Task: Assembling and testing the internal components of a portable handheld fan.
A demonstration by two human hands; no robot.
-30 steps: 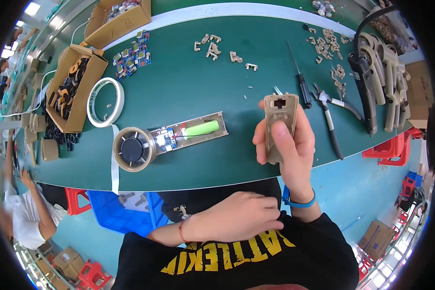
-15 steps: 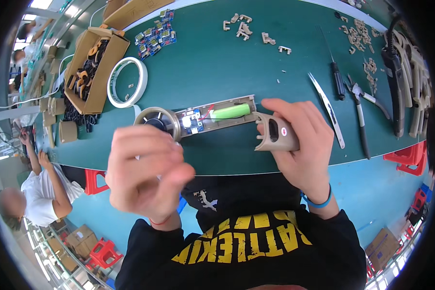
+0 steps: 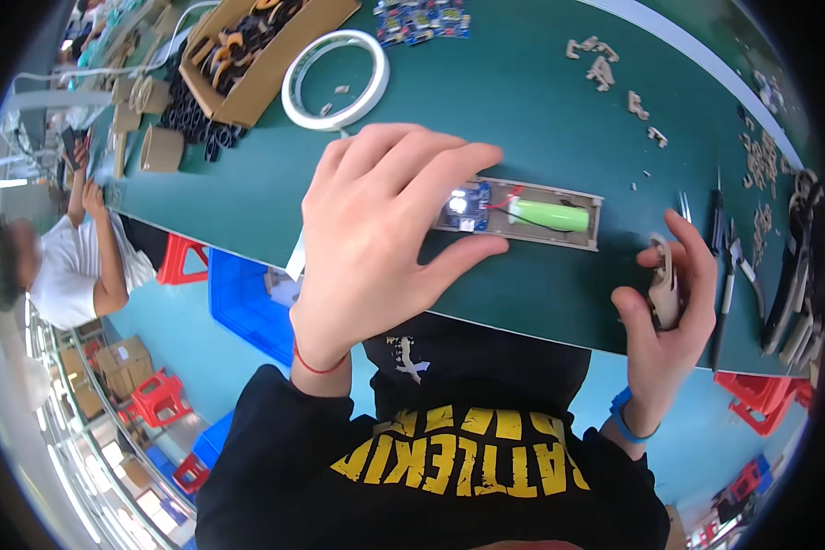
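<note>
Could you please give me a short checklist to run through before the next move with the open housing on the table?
1. Beige cover held in the right grip: ok.
2. Green battery lying inside the open housing: ok.
3. Blue circuit board inside the housing: ok, with a bright light showing on it.
4. Housing's left end in sight: not ok, the left grip hides it.
5. Cover on the housing: not ok, the two are apart.
6. Red wire firmly joined: cannot tell, too small.
</note>
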